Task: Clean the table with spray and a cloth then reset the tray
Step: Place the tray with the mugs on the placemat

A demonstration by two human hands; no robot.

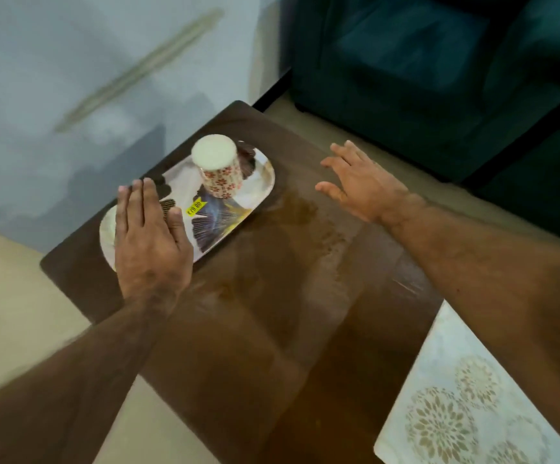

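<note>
Oval white leaf-print tray by dark brown wooden table's far-left corner, long axis along left edge, floral cup upside down on it, left hand flat over tray's near end, right hand splayed above table, both grips apart, holding nothing.

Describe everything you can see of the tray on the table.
The tray is a flat oblong with rounded ends and a low rim, glossy white, printed with fan-shaped leaves in dark brown, blue and yellow. A yellow price sticker sits near its middle. It lies on the far left part of the dark wooden table. A floral cup stands on its far half. The left hand, fingers straight, covers its near end; contact is unclear.
</note>
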